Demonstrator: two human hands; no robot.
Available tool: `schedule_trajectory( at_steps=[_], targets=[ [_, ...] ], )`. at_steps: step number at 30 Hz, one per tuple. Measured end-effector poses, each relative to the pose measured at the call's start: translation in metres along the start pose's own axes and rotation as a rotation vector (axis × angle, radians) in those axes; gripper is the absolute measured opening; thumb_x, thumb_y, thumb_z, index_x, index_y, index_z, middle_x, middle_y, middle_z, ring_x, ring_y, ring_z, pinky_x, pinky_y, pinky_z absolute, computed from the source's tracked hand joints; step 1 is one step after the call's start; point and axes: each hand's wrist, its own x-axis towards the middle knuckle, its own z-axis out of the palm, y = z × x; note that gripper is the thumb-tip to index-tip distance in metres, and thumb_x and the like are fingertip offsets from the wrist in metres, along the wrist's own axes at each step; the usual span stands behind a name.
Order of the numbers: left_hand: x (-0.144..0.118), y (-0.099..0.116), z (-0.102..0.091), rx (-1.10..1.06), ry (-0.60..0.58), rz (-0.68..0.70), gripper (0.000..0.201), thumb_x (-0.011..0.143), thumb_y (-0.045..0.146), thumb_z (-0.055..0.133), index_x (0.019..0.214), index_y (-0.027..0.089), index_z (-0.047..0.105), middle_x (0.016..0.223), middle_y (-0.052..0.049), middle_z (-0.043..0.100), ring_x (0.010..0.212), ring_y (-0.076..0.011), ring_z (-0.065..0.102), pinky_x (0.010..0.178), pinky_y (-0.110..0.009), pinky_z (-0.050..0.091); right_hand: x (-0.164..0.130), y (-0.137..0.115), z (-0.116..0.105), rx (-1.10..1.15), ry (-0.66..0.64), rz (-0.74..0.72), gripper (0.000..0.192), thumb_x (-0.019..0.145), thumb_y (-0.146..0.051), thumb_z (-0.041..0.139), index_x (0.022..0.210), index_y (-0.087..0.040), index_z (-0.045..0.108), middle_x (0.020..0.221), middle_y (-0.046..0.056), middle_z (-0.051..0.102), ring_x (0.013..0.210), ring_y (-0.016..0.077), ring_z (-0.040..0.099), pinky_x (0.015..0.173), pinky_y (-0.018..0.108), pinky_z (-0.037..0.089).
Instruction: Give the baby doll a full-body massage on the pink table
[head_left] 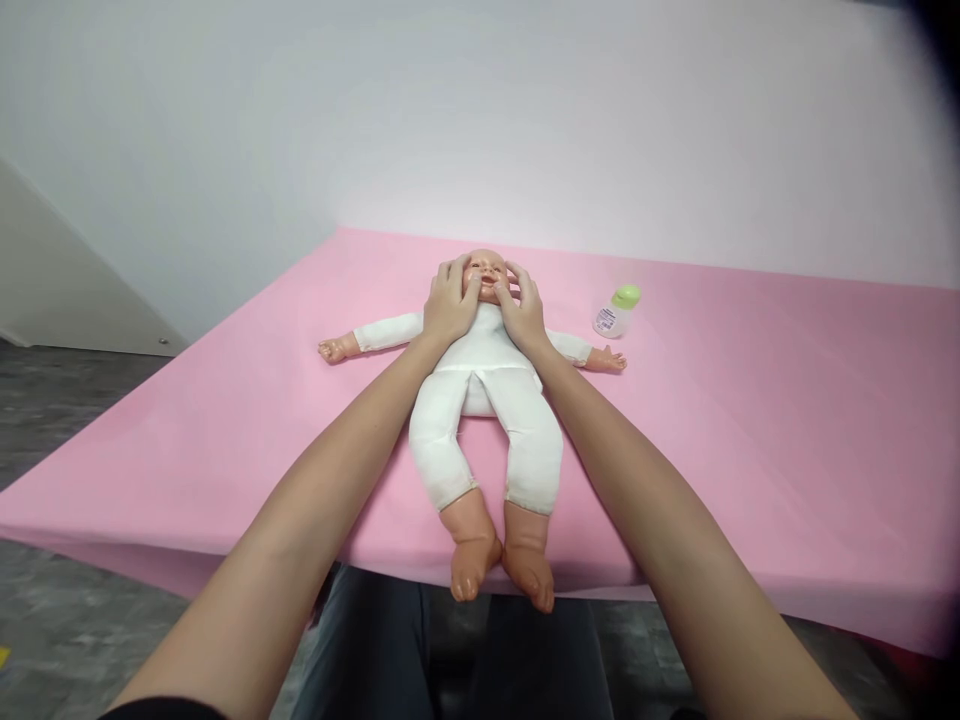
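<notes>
A baby doll [487, 345] with a cloth body in white lies on its back, its head toward the wall and its feet over the table's near edge. My left hand [450, 302] is cupped around the left side of its head, thumb at the cheek beside the mouth. On the other side my right hand [524, 312] cups the head the same way, fingers curved and slightly apart, thumb at the jaw. Parts of the cheeks and the sides of the head are hidden under my fingers. The doll's arms stretch out to both sides.
A clear bottle [611, 320] with a green cap lies right of the doll, above its outstretched hand. Pink cloth [750, 430] covers the table and hangs over the front edge. A white wall [480, 120] stands behind. Grey flooring [67, 610] shows at left.
</notes>
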Motion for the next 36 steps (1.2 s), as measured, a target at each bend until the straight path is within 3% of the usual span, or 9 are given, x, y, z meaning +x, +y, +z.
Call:
schedule_trajectory(
  at_steps=[16,23,29,33,36],
  targets=[
    [-0.001,0.002,-0.002,0.005,-0.010,0.012,0.040,0.102,0.046,0.043,0.138,0.031,0.053,0.137,-0.010,0.055,0.132,-0.0261,0.052,0.115,-0.046,0.039,-0.002,-0.008,-0.001,0.021,-0.006,-0.031,0.051,0.093,-0.062,0.053,0.132,-0.030,0.059,0.136,0.010,0.060,0.130,0.0256,0.053,0.110,0.046,0.047],
    [-0.002,0.003,-0.001,0.025,0.007,-0.011,0.041,0.101,0.044,0.043,0.137,0.026,0.053,0.137,-0.012,0.055,0.131,-0.0275,0.051,0.115,-0.047,0.039,-0.003,-0.008,-0.001,0.031,0.008,0.024,0.059,0.090,-0.064,0.056,0.135,-0.026,0.057,0.138,0.014,0.057,0.125,0.0268,0.057,0.107,0.048,0.049],
    [-0.002,0.003,-0.003,0.031,-0.008,0.006,0.041,0.102,0.042,0.042,0.140,0.030,0.053,0.137,-0.010,0.055,0.130,-0.0264,0.053,0.114,-0.046,0.040,-0.005,-0.014,0.000,0.008,-0.001,-0.046,0.048,0.095,-0.058,0.052,0.133,-0.030,0.060,0.137,0.009,0.061,0.128,0.0243,0.054,0.108,0.046,0.049],
    [-0.003,0.002,-0.004,0.048,0.018,-0.007,0.042,0.102,0.043,0.043,0.139,0.024,0.053,0.136,-0.013,0.056,0.130,-0.0280,0.052,0.114,-0.047,0.041,-0.005,-0.010,0.004,0.053,0.030,0.020,0.050,0.091,-0.054,0.059,0.133,-0.026,0.060,0.136,0.012,0.061,0.122,0.0259,0.059,0.105,0.046,0.051],
    [-0.004,0.003,-0.007,0.050,0.016,0.001,0.042,0.102,0.043,0.042,0.140,0.027,0.053,0.134,-0.012,0.056,0.128,-0.0277,0.054,0.112,-0.047,0.043,-0.005,-0.008,0.007,0.080,0.035,0.040,0.050,0.091,-0.051,0.059,0.135,-0.028,0.058,0.137,0.011,0.060,0.119,0.0260,0.060,0.105,0.047,0.051]
  ],
)
